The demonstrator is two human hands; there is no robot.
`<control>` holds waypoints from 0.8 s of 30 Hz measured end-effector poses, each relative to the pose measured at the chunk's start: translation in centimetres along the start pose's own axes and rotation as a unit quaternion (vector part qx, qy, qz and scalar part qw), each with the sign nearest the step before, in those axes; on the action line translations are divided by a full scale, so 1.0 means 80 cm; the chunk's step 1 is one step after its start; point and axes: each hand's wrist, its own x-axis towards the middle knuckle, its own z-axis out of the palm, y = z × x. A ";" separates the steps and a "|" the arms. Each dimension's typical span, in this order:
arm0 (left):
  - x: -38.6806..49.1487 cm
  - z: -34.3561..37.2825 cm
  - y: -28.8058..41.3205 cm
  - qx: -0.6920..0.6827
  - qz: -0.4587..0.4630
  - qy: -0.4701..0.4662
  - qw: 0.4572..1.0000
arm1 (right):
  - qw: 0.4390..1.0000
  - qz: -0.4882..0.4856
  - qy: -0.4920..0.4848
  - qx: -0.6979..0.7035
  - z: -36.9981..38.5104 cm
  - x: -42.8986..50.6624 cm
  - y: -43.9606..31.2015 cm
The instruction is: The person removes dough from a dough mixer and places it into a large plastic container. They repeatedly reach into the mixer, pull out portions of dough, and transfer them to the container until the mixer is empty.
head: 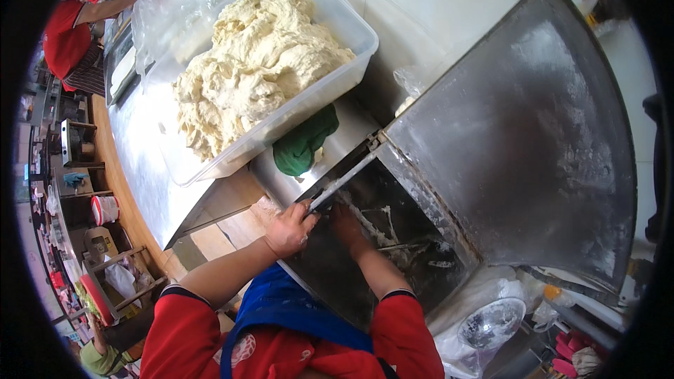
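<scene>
My left hand grips the near left corner of the rim of an open metal bin, fingers curled over the edge. My right hand reaches down inside the bin against its left wall; its fingers are in shadow, so I cannot tell what they touch. White residue streaks the dark interior. The bin's large metal lid stands raised on the right, dusted with white powder. Beyond the bin, a big clear plastic tub holds a heap of pale sticky dough. A green cloth lies between tub and bin.
The tub sits on a metal worktable with a wooden edge, a plastic bag over its far side. At upper left a person in red stands by the table. A bagged container with a metal bowl is at lower right. A tiled wall rises behind.
</scene>
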 end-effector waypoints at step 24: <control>0.002 -0.004 0.005 0.023 -0.041 -0.051 0.998 | 0.973 0.134 0.149 0.114 0.016 0.058 0.029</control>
